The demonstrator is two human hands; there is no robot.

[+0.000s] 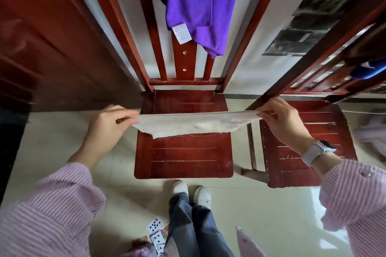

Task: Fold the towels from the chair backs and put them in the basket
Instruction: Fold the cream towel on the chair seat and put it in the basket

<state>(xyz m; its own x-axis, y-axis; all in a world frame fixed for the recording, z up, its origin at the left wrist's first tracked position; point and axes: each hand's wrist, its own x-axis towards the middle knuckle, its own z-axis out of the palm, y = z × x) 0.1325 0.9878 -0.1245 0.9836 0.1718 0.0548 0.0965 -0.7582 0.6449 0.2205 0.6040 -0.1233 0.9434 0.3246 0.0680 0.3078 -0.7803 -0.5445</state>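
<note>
1. Head view: I have a pale grey towel stretched flat between both hands above the seat of the middle red wooden chair. My left hand pinches the towel's left end, thumb on top and fingers curled over the edge. My right hand pinches the right end the same way, fingers closed on the cloth. The towel sags a little at its near edge and hangs just clear of the seat, as far as I can tell.
2. A purple towel is draped over that chair's backrest, its white label hanging down in front of the slats.
3. A second red chair stands just to the right; something blue lies on its back rail, blurred.
4. I see a pale watch on my right wrist and striped pink sleeves on both arms.
5. Playing cards lie on the tiled floor beside my white shoes.
</note>
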